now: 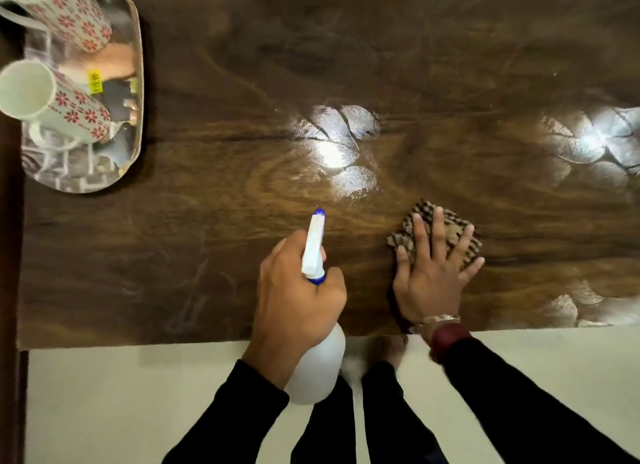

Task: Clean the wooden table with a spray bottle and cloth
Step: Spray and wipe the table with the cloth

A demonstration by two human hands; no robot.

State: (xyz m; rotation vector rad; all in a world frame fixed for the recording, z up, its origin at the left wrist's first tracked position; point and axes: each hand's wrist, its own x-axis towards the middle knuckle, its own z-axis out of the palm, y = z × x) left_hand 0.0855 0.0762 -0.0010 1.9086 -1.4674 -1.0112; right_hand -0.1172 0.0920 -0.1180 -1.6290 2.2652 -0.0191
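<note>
The dark wooden table [214, 242] fills the head view and shines with light reflections. My left hand [294, 290] grips a white spray bottle [317, 366] by its neck, its white and blue nozzle pointing away over the table near the front edge. To its right, my right hand [433, 276] lies flat with fingers spread on a folded brown checked cloth [453, 229], pressing it onto the tabletop. Part of the cloth is hidden under the palm.
A shiny metal tray [136, 93] sits at the table's far left with two white mugs [52, 96] patterned with red flowers. Wet streaks mark the wood at the left front. Pale floor [138, 401] and my legs show below the table's front edge.
</note>
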